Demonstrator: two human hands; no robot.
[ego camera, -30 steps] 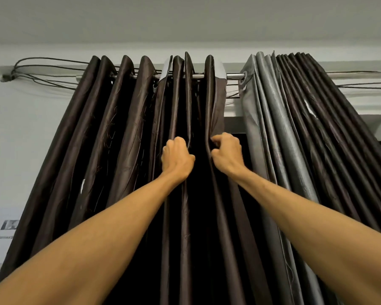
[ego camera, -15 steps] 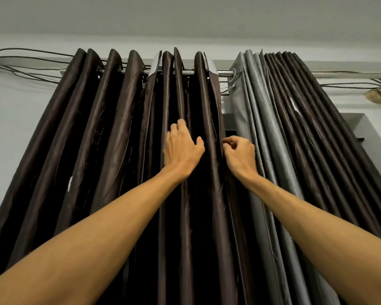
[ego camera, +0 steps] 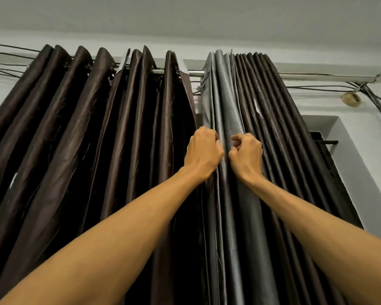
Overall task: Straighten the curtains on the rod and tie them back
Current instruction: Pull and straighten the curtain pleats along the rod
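Below ceiling (ego camera: pixel 185 14), rod (ego camera: pixel 195 73) mostly hidden; left grip (ego camera: pixel 204 151) and right grip (ego camera: pixel 246 154) pinch grey curtain (ego camera: pixel 227 106).

- A plain grey ceiling (ego camera: pixel 185 12) ran across the top.
- Black cables (ego camera: pixel 7 60) crossed the pale wall (ego camera: pixel 361 172) at upper left.
- More wires (ego camera: pixel 317 86) ran at upper right, bending downward near a small round tan fitting (ego camera: pixel 351 98).
- A white-edged recess (ego camera: pixel 330 126) at right held a dark horizontal bar (ego camera: pixel 327 142).

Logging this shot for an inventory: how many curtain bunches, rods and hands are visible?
Curtain bunches: 2 (brown bunch, grey-edged bunch)
Rod: 1
Hands: 2 (left hand, right hand)
Total: 5
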